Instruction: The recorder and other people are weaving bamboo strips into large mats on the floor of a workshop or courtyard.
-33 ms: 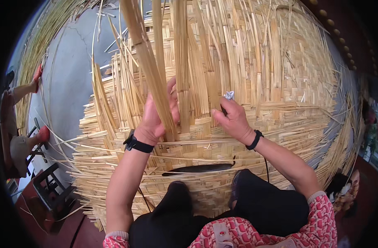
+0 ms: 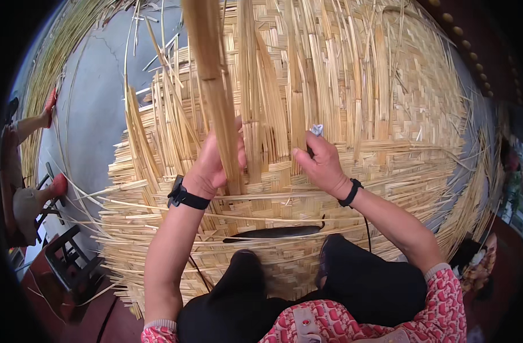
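My left hand (image 2: pixel 211 157) is closed around several lifted, flattened reed strips (image 2: pixel 217 97), which rise toward the top of the view and partly cover its fingers. The strips' lower ends meet the woven reed mat (image 2: pixel 287 208). To the right, my right hand (image 2: pixel 323 163) is curled, with its thumb at the edge of an upright strip (image 2: pixel 297 108). A dark spot shows inside that hand, but I cannot make out what it is. White wrapping (image 2: pixel 317 130) sits at its index finger. A long dark blade-like tool (image 2: pixel 274 233) lies on the mat between my feet.
Loose strip ends stick out along the mat's left edge. A dark stool (image 2: pixel 72 260) stands at lower left. Another person's legs and red shoes (image 2: pixel 58 186) are at far left, beside a long reed bundle (image 2: pixel 50 74) on grey floor. A dark studded edge (image 2: pixel 458 31) borders the upper right.
The lifted strips in my left hand have swung right and stand more upright. A strip near my right thumb has shifted slightly right. My right hand has barely moved.
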`<state>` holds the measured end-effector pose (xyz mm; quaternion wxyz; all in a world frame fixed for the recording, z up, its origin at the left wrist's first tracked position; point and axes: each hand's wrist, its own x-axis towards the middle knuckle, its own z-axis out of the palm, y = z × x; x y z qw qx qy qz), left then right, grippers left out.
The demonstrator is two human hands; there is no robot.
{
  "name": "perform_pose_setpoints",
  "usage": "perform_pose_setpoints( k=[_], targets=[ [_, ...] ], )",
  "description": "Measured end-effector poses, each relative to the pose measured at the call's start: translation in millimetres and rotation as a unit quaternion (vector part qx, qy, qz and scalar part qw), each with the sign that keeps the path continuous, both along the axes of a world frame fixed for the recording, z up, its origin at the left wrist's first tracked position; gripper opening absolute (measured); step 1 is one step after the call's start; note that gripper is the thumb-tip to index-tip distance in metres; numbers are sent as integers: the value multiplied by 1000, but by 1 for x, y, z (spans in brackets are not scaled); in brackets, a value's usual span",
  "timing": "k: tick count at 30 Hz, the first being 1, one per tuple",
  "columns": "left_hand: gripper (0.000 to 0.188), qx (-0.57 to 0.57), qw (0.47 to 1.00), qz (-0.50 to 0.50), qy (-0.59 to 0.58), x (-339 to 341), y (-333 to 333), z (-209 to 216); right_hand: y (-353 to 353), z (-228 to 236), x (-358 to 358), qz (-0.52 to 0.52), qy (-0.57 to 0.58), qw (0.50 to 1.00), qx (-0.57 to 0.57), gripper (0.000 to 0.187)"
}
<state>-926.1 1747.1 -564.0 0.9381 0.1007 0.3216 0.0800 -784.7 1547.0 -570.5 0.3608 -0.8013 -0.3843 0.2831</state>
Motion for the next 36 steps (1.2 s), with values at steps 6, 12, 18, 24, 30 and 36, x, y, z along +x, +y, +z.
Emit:
perform_pose_setpoints(
  k=[6,12,18,24,30,36],
  targets=[
    [57,176,975,-136,18,30,16,-2,1,-19,-8,-62,63,994,59,17],
    [34,169,952,-248,58,46,14,13,2,-9,-8,-48,64,997,-19,18],
    [51,563,808,-65,162,42,33,22,10,-7,-1,101,7,993,-61,19],
    [55,582,773,57,245,-57,-15,15,14,-18,15,126,96,981,-108,22],
    [50,169,940,269,124,-155,-6,0,-46,101,45,-24,243,965,-91,32],
    [39,159,964,200,77,-188,30,-16,-111,348,51,89,-159,922,-341,26]
  ],
)
